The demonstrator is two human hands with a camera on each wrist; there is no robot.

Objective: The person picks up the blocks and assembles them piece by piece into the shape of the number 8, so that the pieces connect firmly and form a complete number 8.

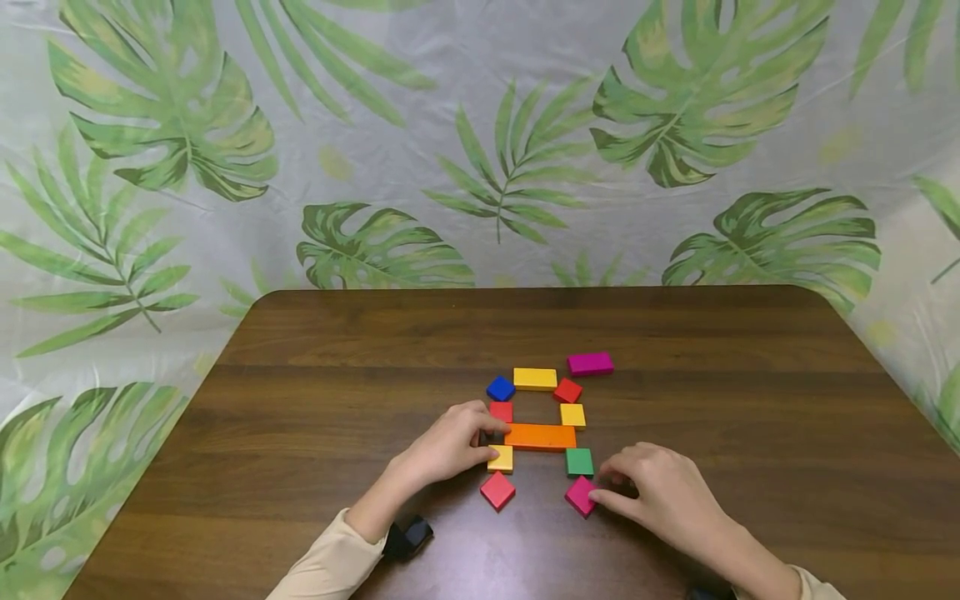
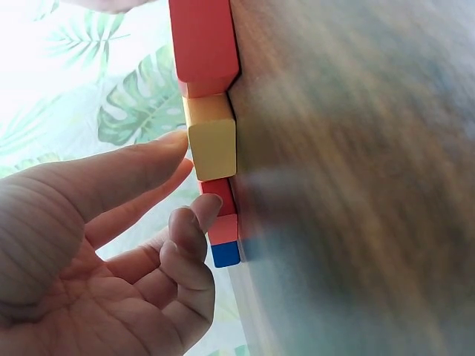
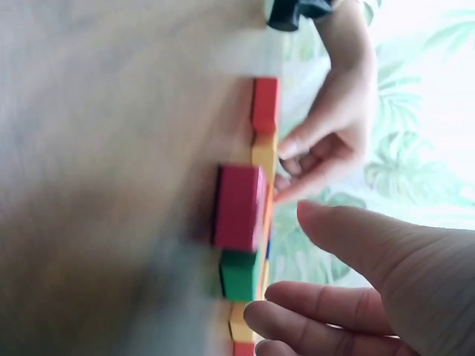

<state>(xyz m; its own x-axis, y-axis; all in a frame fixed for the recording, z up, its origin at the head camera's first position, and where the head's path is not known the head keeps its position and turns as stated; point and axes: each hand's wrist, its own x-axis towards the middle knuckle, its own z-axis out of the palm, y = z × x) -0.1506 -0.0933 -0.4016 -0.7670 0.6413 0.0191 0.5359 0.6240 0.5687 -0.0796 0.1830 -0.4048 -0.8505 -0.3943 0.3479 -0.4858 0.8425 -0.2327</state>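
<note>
In the head view, my left hand [image 1: 444, 443] reaches in from the left. Its thumb tip rests at the yellow square block [image 1: 502, 460], and its index fingertip is at the left end of the long orange block [image 1: 540, 437]. The left wrist view shows that thumb at the top edge of the yellow block [image 2: 214, 148]. On the other side, my right hand [image 1: 663, 492] has its thumb close to the magenta square block [image 1: 579, 497]. From the right wrist, a gap shows between the thumb and the magenta block [image 3: 239, 208], and nothing is held. A green square block [image 1: 579, 462] lies just beyond.
Beyond the orange block, red [image 1: 501, 412], blue [image 1: 501, 388], yellow [image 1: 535, 379], red [image 1: 567, 391] and yellow [image 1: 572, 416] blocks form a loop. A magenta bar [image 1: 590, 364] lies apart, far right. Nearest me is a turned red block [image 1: 498, 492]. All lie on a wooden table [image 1: 300, 375].
</note>
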